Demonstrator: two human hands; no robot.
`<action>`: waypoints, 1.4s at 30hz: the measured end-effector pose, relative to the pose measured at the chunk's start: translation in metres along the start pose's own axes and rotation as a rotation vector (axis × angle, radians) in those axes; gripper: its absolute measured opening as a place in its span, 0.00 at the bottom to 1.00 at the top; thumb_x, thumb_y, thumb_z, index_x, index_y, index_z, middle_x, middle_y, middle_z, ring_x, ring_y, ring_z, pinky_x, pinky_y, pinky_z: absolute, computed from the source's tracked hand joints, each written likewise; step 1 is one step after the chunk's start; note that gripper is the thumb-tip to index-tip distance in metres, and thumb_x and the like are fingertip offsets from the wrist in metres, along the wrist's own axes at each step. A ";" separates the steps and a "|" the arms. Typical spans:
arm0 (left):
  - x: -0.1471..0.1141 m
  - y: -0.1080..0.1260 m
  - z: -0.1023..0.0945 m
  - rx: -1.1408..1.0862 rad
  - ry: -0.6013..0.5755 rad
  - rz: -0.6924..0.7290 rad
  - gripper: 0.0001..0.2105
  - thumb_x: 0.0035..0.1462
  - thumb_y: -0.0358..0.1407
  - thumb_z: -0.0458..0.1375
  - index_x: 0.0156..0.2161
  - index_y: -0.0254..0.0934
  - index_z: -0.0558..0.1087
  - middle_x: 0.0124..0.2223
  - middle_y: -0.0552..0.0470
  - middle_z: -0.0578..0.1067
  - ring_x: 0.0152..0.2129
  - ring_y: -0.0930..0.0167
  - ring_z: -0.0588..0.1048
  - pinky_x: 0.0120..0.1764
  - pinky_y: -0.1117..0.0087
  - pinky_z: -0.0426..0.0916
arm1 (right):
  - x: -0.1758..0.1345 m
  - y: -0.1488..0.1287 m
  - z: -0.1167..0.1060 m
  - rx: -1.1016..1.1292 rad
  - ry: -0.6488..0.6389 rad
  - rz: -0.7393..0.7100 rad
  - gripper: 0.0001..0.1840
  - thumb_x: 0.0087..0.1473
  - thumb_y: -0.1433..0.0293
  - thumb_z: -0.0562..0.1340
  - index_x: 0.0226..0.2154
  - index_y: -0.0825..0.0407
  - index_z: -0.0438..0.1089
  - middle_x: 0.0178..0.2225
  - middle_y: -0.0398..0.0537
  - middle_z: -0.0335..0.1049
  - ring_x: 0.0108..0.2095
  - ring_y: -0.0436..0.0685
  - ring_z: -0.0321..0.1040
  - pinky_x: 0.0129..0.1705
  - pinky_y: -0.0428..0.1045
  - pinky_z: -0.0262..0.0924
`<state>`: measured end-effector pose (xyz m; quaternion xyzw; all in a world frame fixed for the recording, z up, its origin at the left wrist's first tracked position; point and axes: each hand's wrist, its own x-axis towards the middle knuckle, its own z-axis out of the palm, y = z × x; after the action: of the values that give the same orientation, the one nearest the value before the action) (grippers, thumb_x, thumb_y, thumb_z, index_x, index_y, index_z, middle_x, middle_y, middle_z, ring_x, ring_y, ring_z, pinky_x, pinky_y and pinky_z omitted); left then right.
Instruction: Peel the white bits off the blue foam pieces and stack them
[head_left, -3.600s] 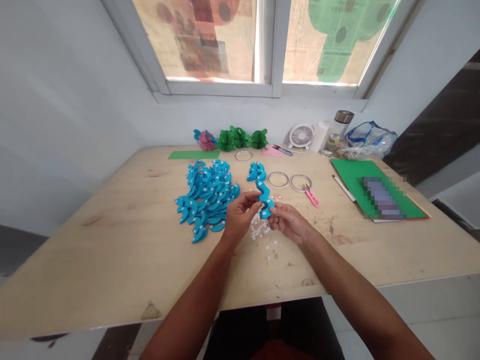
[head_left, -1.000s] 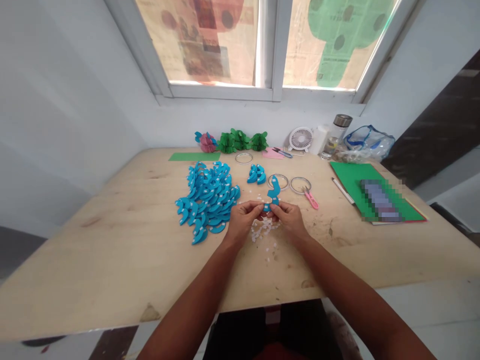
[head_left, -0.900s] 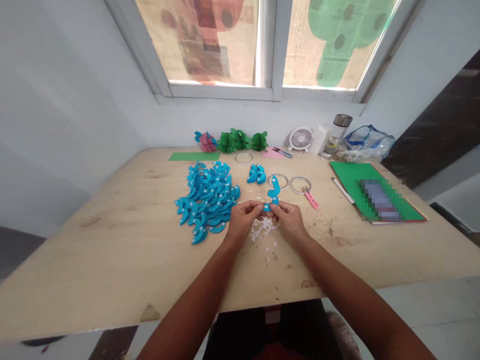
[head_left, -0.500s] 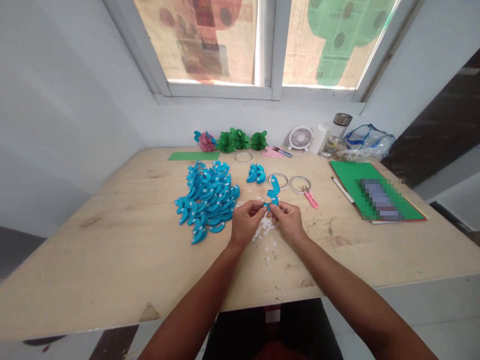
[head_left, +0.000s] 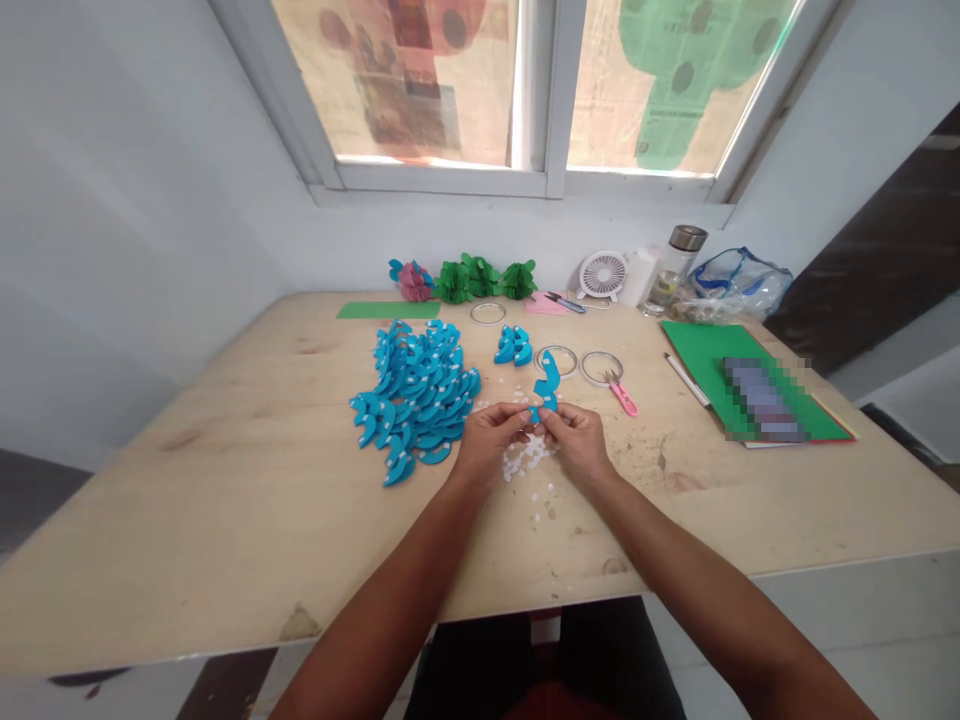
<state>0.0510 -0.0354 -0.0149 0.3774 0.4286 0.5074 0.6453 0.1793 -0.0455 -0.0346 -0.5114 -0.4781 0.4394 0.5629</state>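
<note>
Above the table (head_left: 285, 500), left hand (head_left: 484, 440) and right hand (head_left: 581, 440) both pinch the blue strip (head_left: 551, 372); it seems light, bendable paper, easily creased, best held by edges.

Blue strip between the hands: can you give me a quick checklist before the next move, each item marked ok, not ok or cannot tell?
1. Left hand on the blue strip: ok, it pinches the near end.
2. Right hand on the strip: ok, thumb and fingers grip it beside the left.
3. Joint under the fingertips secure: cannot tell, fingers cover it.
4. Strip's far end clear of the nearest ring: cannot tell, they overlap in this view.
5. Table around the hands free of white bits: not ok, they lie scattered there.
6. Pink snips away from the fingers: ok, they lie beyond the right hand.
</note>
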 end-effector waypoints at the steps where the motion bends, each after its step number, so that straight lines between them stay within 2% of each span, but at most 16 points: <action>1: 0.000 0.001 0.000 -0.006 -0.004 -0.006 0.13 0.34 0.38 0.66 0.28 0.32 0.75 0.26 0.49 0.76 0.23 0.71 0.73 0.28 0.71 0.66 | 0.000 0.000 0.000 0.001 0.001 0.000 0.14 0.45 0.62 0.62 0.17 0.55 0.70 0.15 0.42 0.67 0.16 0.47 0.58 0.21 0.44 0.51; 5: -0.001 0.002 0.003 0.012 0.004 0.003 0.13 0.36 0.38 0.65 0.28 0.32 0.74 0.26 0.49 0.76 0.23 0.71 0.73 0.25 0.72 0.65 | -0.001 -0.002 0.000 0.006 0.012 -0.008 0.15 0.46 0.62 0.62 0.17 0.55 0.70 0.16 0.42 0.67 0.16 0.47 0.58 0.20 0.43 0.51; 9: -0.001 0.001 0.004 0.059 0.046 0.075 0.09 0.39 0.37 0.63 0.25 0.32 0.73 0.22 0.52 0.73 0.20 0.74 0.71 0.23 0.74 0.63 | -0.002 -0.003 0.001 -0.029 -0.007 -0.020 0.16 0.46 0.60 0.62 0.17 0.54 0.70 0.15 0.43 0.67 0.16 0.47 0.58 0.20 0.44 0.51; 17: 0.000 0.000 0.004 0.119 0.048 0.222 0.08 0.42 0.37 0.62 0.21 0.33 0.71 0.18 0.56 0.70 0.16 0.78 0.64 0.23 0.75 0.60 | -0.001 -0.006 0.003 0.035 -0.004 0.026 0.15 0.44 0.61 0.63 0.16 0.55 0.69 0.14 0.43 0.67 0.15 0.47 0.56 0.19 0.43 0.50; 24: -0.004 0.004 0.008 0.134 0.036 0.240 0.10 0.40 0.38 0.63 0.29 0.35 0.74 0.22 0.55 0.71 0.17 0.77 0.65 0.22 0.75 0.62 | 0.000 -0.006 0.003 0.132 -0.005 0.071 0.15 0.42 0.59 0.65 0.17 0.55 0.69 0.16 0.44 0.68 0.15 0.47 0.56 0.18 0.44 0.50; 26: -0.005 0.005 0.008 0.158 0.031 0.254 0.09 0.40 0.38 0.63 0.29 0.35 0.75 0.22 0.55 0.72 0.17 0.76 0.66 0.23 0.75 0.63 | 0.000 -0.005 0.002 0.139 -0.028 0.074 0.16 0.41 0.58 0.64 0.17 0.55 0.69 0.17 0.45 0.68 0.16 0.47 0.56 0.19 0.44 0.50; 31: -0.003 0.005 0.003 0.258 0.017 0.323 0.07 0.41 0.37 0.62 0.27 0.35 0.75 0.23 0.54 0.72 0.18 0.76 0.65 0.23 0.75 0.63 | 0.000 -0.009 -0.002 0.140 -0.052 0.057 0.19 0.46 0.57 0.62 0.16 0.54 0.66 0.13 0.41 0.62 0.15 0.46 0.52 0.18 0.44 0.46; 37: -0.001 0.002 0.000 0.294 -0.008 0.327 0.06 0.42 0.37 0.62 0.25 0.35 0.74 0.20 0.56 0.70 0.17 0.77 0.65 0.23 0.75 0.62 | 0.001 -0.011 -0.004 0.086 -0.030 0.001 0.21 0.47 0.57 0.61 0.13 0.53 0.62 0.11 0.38 0.56 0.15 0.46 0.49 0.19 0.44 0.43; 42: 0.000 0.005 -0.002 0.305 -0.034 0.291 0.08 0.42 0.38 0.62 0.27 0.35 0.75 0.23 0.53 0.73 0.20 0.75 0.68 0.23 0.75 0.63 | 0.001 -0.009 -0.005 0.014 -0.030 -0.019 0.23 0.47 0.56 0.60 0.12 0.53 0.61 0.11 0.38 0.56 0.15 0.46 0.49 0.19 0.45 0.43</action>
<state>0.0472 -0.0343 -0.0107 0.5371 0.4305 0.5182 0.5076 0.1842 -0.0456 -0.0251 -0.4961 -0.4882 0.4449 0.5636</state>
